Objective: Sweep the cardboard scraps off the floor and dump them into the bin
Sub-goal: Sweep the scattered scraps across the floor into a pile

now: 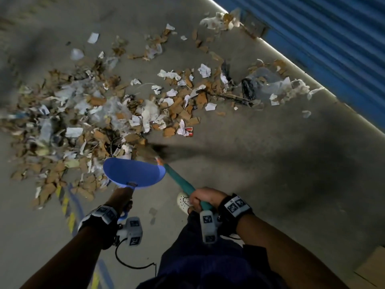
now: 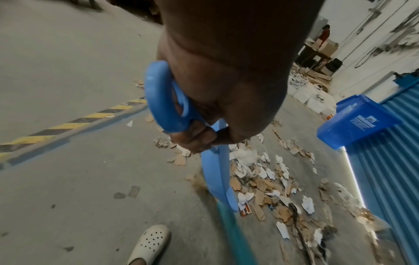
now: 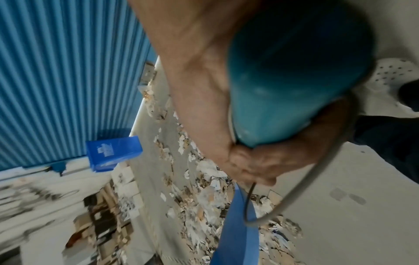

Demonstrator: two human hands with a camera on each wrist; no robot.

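Note:
Brown cardboard scraps (image 1: 83,130) mixed with white paper cover the concrete floor in a wide pile, also spread across the floor in the left wrist view as scraps (image 2: 260,186). My left hand (image 1: 121,198) grips the looped handle of a blue dustpan (image 1: 134,174), whose mouth sits at the pile's near edge. In the left wrist view the fingers (image 2: 195,138) curl round the handle (image 2: 163,100). My right hand (image 1: 205,198) grips the teal broom handle (image 1: 179,178); its blurred dark bristles (image 1: 158,152) meet the floor beside the pan. A blue bin (image 2: 356,120) stands by the corrugated wall.
A blue corrugated wall (image 1: 325,46) with a pale kerb runs along the right. Yellow-black hazard tape (image 1: 66,207) marks the floor at left. My white perforated shoe (image 1: 184,203) is under the broom handle. A cardboard box (image 1: 373,268) sits at the lower right. Boxes and a distant person (image 2: 325,33) are far off.

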